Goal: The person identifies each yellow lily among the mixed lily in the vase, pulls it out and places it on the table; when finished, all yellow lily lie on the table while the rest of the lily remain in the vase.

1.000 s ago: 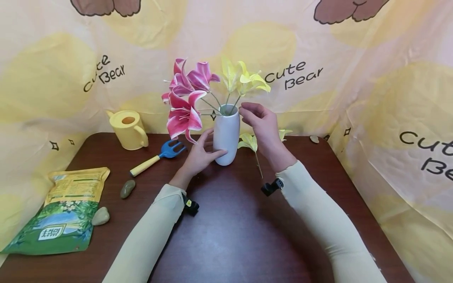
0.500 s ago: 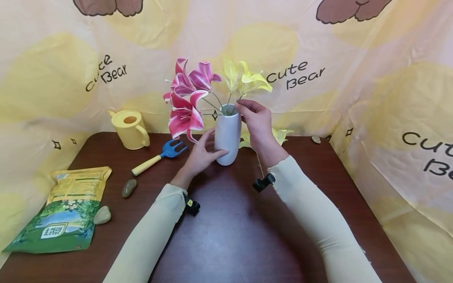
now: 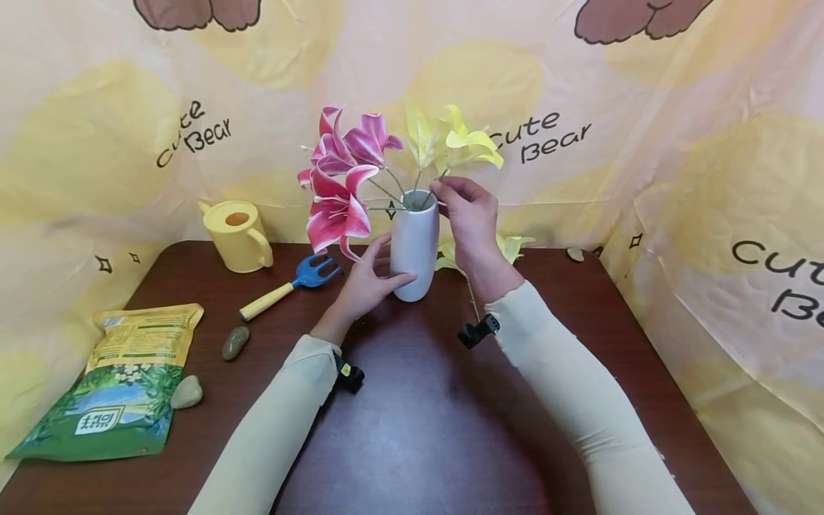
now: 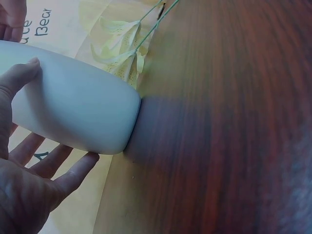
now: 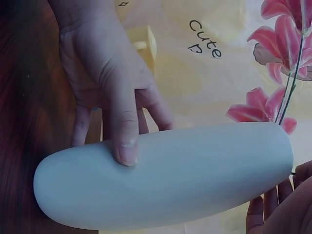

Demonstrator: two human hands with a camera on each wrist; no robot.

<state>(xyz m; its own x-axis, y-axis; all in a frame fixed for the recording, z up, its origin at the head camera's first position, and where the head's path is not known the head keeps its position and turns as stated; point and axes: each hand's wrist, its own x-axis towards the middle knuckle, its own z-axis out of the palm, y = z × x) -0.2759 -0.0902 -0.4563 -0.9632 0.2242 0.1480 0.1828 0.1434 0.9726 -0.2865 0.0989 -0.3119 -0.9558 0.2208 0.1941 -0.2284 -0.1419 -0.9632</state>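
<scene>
A white vase (image 3: 414, 247) stands upright on the dark wooden table, holding pink lilies (image 3: 337, 207) that lean left and yellow lilies (image 3: 420, 136) on the right. My left hand (image 3: 367, 285) grips its lower body from the left, thumb across the front and fingers behind, as the right wrist view also shows. At the rim's right side, my right hand (image 3: 475, 222) pinches the stem of the rightmost yellow lily (image 3: 475, 145) between thumb and fingertips. More yellow lilies (image 4: 119, 51) lie on the table to the right of the vase, partly hidden behind my right wrist in the head view.
Left of the vase are a yellow watering can (image 3: 237, 237) and a blue hand fork (image 3: 312, 272) with a yellow handle. Farther left lie two stones (image 3: 235, 343) and a green-yellow bag (image 3: 116, 386). A printed cloth (image 3: 644, 129) hangs behind and beside the table.
My right hand has moved left to the vase's rim and taken hold of the stem. The rightmost yellow lily has tilted slightly right. My left hand stays on the vase.
</scene>
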